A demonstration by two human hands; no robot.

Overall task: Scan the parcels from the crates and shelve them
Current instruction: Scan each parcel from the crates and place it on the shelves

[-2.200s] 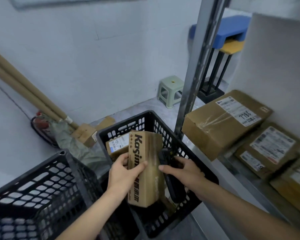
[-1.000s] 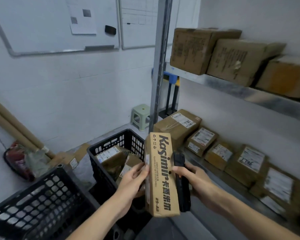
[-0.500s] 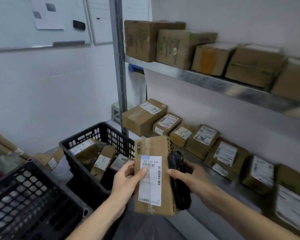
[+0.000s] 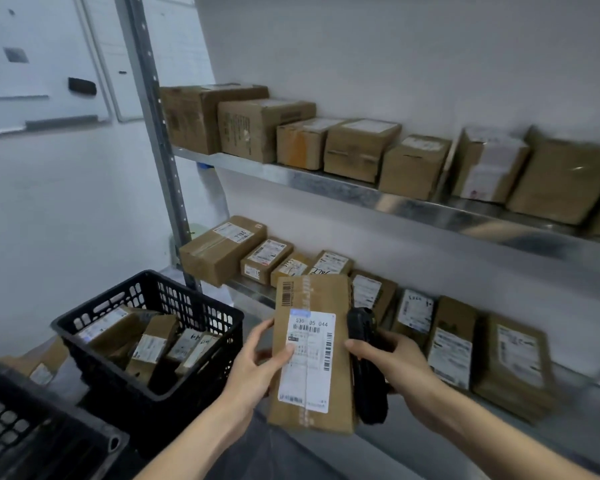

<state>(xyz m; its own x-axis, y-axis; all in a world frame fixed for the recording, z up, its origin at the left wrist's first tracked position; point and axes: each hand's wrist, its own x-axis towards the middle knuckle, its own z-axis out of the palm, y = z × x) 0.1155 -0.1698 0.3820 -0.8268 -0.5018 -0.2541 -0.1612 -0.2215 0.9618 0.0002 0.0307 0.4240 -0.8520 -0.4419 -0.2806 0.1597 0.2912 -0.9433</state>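
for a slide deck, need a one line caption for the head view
Left hand holds a labelled parcel and right hand a black scanner, before shelves.

The parcel (image 4: pixel 312 351) was brown cardboard with a white, black-barcoded label (image 4: pixel 307 362); the scanner (image 4: pixel 366 365) and latticed crate (image 4: pixel 153 341) were black; the shelf (image 4: pixel 395 202) was silver-grey.

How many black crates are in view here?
2. The far crate stands by the shelf post with parcels inside. The near crate is at the bottom-left corner, cut off by the frame. More may be out of view.
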